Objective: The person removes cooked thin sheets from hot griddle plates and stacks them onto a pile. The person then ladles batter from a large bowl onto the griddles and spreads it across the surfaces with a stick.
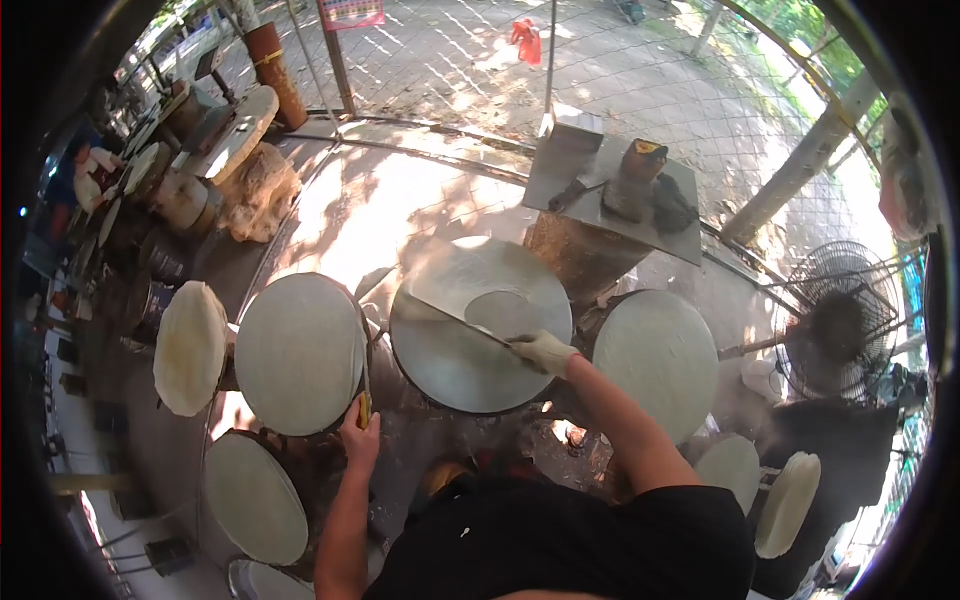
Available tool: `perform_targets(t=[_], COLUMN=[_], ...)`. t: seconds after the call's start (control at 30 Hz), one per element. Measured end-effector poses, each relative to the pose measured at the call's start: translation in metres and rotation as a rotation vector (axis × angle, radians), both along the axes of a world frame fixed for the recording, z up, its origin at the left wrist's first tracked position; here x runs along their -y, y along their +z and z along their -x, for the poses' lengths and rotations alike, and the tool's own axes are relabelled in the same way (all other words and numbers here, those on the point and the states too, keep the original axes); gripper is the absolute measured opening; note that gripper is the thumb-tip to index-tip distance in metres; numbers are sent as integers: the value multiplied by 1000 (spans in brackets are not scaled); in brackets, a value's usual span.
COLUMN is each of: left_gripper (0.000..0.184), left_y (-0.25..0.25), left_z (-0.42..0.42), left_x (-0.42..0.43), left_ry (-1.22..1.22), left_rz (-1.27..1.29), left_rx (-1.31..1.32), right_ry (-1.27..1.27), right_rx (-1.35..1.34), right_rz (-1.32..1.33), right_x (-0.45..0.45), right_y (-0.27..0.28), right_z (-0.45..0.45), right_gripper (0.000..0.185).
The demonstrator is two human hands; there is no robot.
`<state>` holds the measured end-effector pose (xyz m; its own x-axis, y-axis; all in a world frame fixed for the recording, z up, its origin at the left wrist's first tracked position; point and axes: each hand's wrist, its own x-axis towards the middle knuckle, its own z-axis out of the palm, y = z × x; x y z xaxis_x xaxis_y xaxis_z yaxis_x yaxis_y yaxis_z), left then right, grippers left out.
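My right hand (545, 352), in a pale glove, is closed on one end of a long thin spreader (455, 318). The spreader lies slantwise across the middle round griddle (480, 392), where wet batter (450, 268) covers the far part in a curved band. A greyer oval shows inside the band. My bare left hand (361, 432) is wrapped around the yellow handle of a narrow-bladed scraper (366, 385). Its blade points away from me along the right edge of the left griddle, on which a thin pale pancake (298, 350) lies flat.
To the right, another griddle bears a pale sheet (658, 365). Stacked pancakes (190, 348) stand at far left, others (788, 505) at lower right. Another griddle (257, 497) sits lower left. Beyond are a metal table (672, 232), wire fence (450, 60) and fan (838, 320). A person (95, 175) is far left.
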<state>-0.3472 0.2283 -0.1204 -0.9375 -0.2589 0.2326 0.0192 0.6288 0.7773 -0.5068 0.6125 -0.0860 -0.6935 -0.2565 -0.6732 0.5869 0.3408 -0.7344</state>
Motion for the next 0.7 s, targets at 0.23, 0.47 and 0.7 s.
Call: perform_targets(t=[0.23,0.47,0.7], left_gripper=[25,21,25], left_y=[52,46,2], left_z=[-18,-52,-83], left_x=[-62,-86,-105], left_ry=[249,379,337], left_rz=[-655,-678,-225], left_rx=[374,367,352], right_ry=[70,197,470], right_rx=[20,45,136], right_rz=[38,70,149], right_x=[4,-50,-33], right_y=[-13,-24,-59], right_z=[51,55,50], right_gripper=[36,34,27])
